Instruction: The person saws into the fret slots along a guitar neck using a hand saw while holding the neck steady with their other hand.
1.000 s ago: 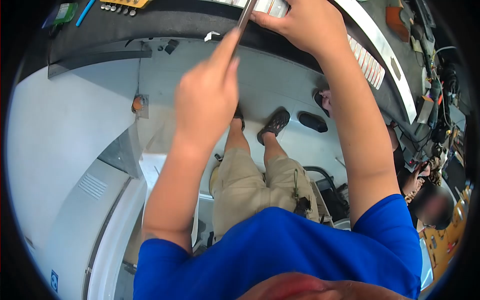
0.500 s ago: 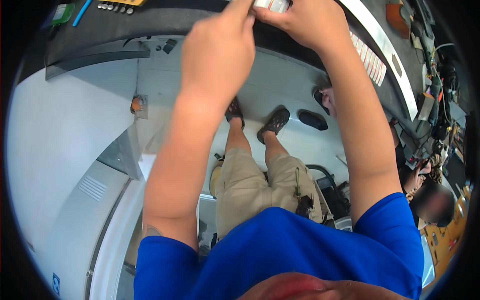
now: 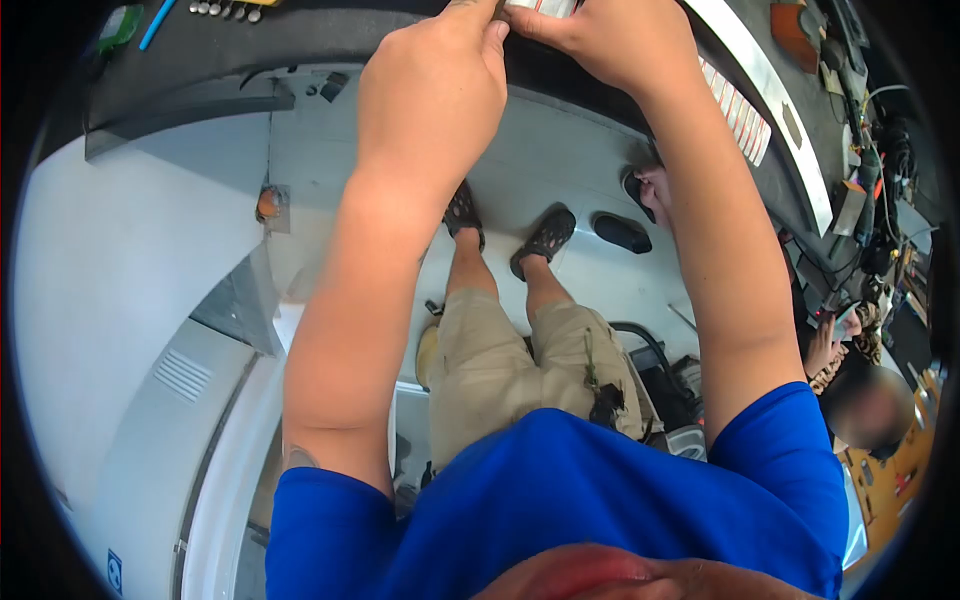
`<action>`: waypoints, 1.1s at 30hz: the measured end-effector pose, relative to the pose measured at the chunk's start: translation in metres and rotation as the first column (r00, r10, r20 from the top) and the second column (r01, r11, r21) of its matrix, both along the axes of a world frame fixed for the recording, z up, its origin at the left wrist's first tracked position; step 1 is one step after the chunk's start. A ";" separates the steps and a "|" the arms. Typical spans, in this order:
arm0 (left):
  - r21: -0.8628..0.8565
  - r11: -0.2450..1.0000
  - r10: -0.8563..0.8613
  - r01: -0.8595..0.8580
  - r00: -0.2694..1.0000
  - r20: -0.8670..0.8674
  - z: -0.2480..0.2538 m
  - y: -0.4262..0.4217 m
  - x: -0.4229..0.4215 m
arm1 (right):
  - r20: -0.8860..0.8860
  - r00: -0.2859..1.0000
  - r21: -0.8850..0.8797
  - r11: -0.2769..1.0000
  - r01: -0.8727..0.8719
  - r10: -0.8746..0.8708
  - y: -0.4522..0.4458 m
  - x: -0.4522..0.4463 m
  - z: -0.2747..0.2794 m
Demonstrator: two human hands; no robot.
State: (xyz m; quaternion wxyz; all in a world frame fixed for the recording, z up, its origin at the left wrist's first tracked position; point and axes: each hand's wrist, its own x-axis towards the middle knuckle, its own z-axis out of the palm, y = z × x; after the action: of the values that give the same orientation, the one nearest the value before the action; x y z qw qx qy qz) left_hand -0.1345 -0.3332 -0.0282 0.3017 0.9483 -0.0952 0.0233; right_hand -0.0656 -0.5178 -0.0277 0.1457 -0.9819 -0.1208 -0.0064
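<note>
At the top edge, my right hand (image 3: 635,45) grips a small white block (image 3: 545,7) with thin reddish markings, the thumb along its near side. Only the near part of the block shows; the frame cuts off the rest. Close beside it on the left is my left hand (image 3: 435,85), its fingers curled and the thumb pressed in near the block's left end. What those fingers hold, if anything, is hidden. Under my right forearm, a row of white strips (image 3: 738,112) with orange-red lines lies on the dark worktop (image 3: 300,38).
A long white curved panel (image 3: 770,90) lies right of the strips. At the upper left are a blue stick (image 3: 157,24), a green item (image 3: 120,27) and several round metal pieces (image 3: 226,11). Tools and cables (image 3: 880,190) crowd the right, where another person (image 3: 868,405) sits.
My left hand has shifted slightly, its thumb now angled up against the fingers. My right hand keeps hold of the white block. The whole view has moved a little.
</note>
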 end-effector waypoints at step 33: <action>-0.294 0.953 0.010 -0.078 0.974 -0.225 0.014 0.038 -0.081 | -0.048 0.998 0.040 0.998 -0.042 0.044 -0.005 0.002 0.006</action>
State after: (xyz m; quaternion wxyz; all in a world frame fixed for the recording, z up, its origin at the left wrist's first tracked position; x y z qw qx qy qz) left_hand -0.2155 -0.2950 -0.0143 0.4508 0.8898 -0.0351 -0.0611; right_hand -0.0634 -0.5232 -0.0215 0.1679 -0.9759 -0.1382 0.0184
